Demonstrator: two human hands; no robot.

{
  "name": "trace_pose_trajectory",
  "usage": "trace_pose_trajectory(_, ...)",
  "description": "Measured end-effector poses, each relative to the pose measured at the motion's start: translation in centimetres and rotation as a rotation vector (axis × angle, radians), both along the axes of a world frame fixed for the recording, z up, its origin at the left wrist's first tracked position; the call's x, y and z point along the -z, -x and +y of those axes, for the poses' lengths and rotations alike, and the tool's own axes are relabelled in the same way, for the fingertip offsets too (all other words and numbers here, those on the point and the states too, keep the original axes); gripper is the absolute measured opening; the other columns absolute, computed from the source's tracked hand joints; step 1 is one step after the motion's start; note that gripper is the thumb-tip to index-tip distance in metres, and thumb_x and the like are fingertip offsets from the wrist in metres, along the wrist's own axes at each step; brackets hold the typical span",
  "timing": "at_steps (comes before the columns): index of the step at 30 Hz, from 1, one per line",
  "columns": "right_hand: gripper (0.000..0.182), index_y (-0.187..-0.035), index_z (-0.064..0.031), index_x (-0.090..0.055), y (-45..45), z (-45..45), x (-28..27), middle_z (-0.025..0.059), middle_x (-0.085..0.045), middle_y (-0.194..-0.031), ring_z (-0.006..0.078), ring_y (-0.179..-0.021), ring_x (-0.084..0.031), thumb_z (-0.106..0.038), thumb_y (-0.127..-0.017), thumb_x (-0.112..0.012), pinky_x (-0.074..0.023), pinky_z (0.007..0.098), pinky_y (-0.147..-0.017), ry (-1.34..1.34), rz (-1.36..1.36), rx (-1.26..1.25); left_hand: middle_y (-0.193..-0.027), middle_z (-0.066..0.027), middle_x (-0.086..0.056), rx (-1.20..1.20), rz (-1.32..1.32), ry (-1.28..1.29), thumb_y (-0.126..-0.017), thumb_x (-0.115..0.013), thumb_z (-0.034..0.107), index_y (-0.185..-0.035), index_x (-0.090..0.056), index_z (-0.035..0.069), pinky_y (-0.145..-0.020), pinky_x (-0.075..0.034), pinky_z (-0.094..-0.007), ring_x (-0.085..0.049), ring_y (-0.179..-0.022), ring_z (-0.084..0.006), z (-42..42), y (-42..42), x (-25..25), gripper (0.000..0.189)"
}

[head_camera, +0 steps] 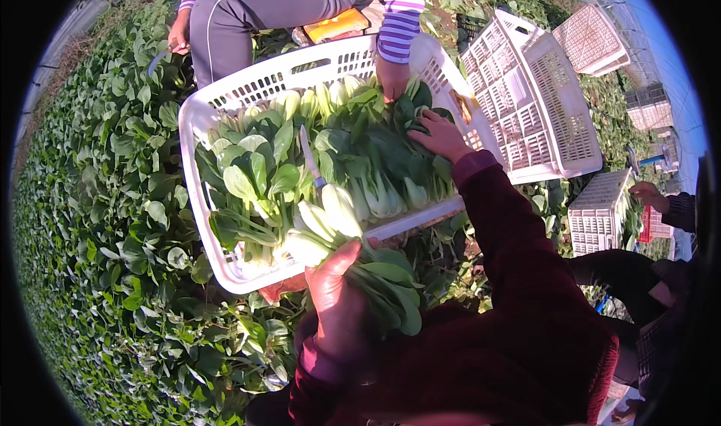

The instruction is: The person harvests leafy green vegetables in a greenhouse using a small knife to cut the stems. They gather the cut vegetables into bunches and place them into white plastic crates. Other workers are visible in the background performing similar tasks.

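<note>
In my left hand (332, 282) is a bunch of bok choy (329, 217), pale stem bases pointing away from me and leaves hanging near my lap. A knife (308, 153) projects from behind these stems, blade over the crate; whether my hand also grips its handle is hidden. My right hand (442, 136) reaches across a white plastic crate (225, 277) and rests on bok choy leaves near its right end, fingers apart and partly among the leaves. Rows of bok choy (374, 150) fill much of the crate, with stem bases along both long sides.
Opposite me sits a person in striped sleeves, one hand (392, 78) in the crate, the other (179, 34) holding a curved blade (156, 63). Stacked crates (529, 99) stand right. Leafy plants (112, 201) cover the left ground. Another person's hand (649, 196) is near a crate (598, 215).
</note>
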State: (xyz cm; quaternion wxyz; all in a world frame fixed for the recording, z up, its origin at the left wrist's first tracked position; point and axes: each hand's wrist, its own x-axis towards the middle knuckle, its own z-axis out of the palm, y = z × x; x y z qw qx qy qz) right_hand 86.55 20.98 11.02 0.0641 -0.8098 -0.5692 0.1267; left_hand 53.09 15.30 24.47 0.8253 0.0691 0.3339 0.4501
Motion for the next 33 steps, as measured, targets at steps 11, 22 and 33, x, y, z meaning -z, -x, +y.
trace_pose_trajectory(11,0.046,-0.123,-0.0151,-0.055,-0.1,-0.5,5.4,0.0162,-0.042,-0.134,0.0356,-0.119,-0.044,-0.019,-0.077,-0.059,-0.0391,0.0460,-0.098,-0.022,-0.460,-0.303,-0.087,-0.0124,-0.062,0.105,0.017,-0.024,-0.078,-0.064,0.013,-0.107,-0.054,0.002,-0.072,-0.050,-0.0363,-0.060,-0.077,-0.0231,0.2,0.7,1.7,0.032)
trace_pose_trajectory(22,0.063,-0.135,-0.0138,-0.045,-0.9,-4.0,-4.1,0.0120,-0.040,-0.141,0.0301,-0.132,-0.035,-0.048,-0.084,-0.059,-0.0287,0.0401,-0.107,-0.499,0.242,-0.106,-0.106,-0.0049,-0.060,0.023,0.067,-0.072,-0.076,-0.066,0.012,-0.119,-0.055,0.004,-0.082,-0.047,-0.0318,-0.055,-0.091,-0.0165,-1.0,1.3,0.1,0.045)
trace_pose_trajectory(33,0.065,-0.131,-0.0045,-0.041,-1.4,-4.4,2.6,0.0149,-0.035,-0.140,0.0339,-0.130,-0.031,-0.048,-0.084,-0.055,-0.0201,0.0537,-0.107,-0.032,-0.106,-0.776,-0.113,-0.0128,-0.059,0.022,0.137,0.067,-0.074,-0.065,0.005,-0.123,-0.049,0.001,-0.074,-0.053,-0.0329,-0.062,-0.081,-0.0203,0.9,-0.1,1.8,0.053)
